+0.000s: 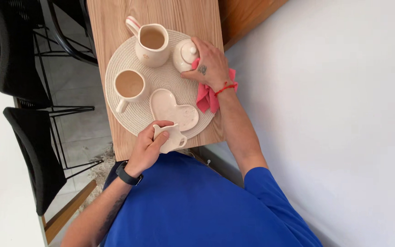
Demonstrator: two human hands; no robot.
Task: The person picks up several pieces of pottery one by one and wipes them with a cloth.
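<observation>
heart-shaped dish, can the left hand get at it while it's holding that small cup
Probably not without putting something down: the left hand is wrapped around the small cup. The heart-shaped dish lies just beyond it on the woven mat, uncovered.

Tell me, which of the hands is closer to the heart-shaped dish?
Left. The left hand, holding a small cream cup, sits just below the heart-shaped dish. The right hand is farther off, up at the lidded pot, with a pink cloth.

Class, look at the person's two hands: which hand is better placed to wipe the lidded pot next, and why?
Probably the right hand: it rests on the lidded pot with the pink cloth under it. The left hand is busy holding a small cup.
</observation>
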